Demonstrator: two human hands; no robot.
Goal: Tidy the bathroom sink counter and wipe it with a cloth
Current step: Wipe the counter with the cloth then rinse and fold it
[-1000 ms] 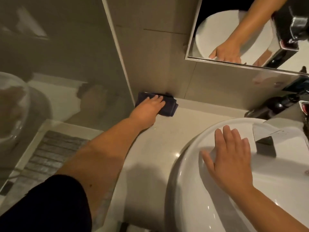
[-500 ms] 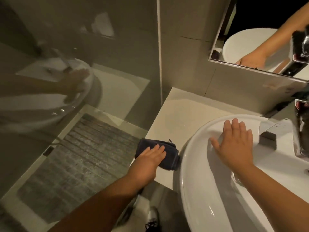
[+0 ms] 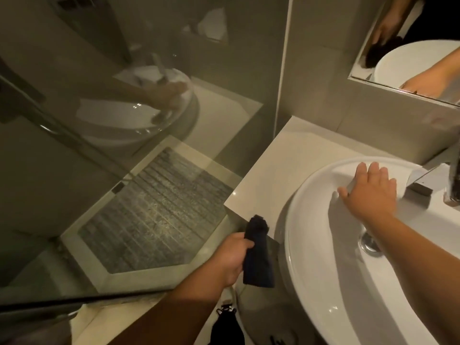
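Both hands busy: left hand [image 3: 230,257] grasps cloth [image 3: 257,255], right hand [image 3: 368,192] flat on basin [image 3: 323,282].

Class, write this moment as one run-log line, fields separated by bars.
left hand: grips dark cloth off counter front edge | right hand: flat on basin rim | counter: bare

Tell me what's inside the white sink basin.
Inside the basin: a metal drain and the right hand flat on the far wall. The forearm covers part of the bowl.
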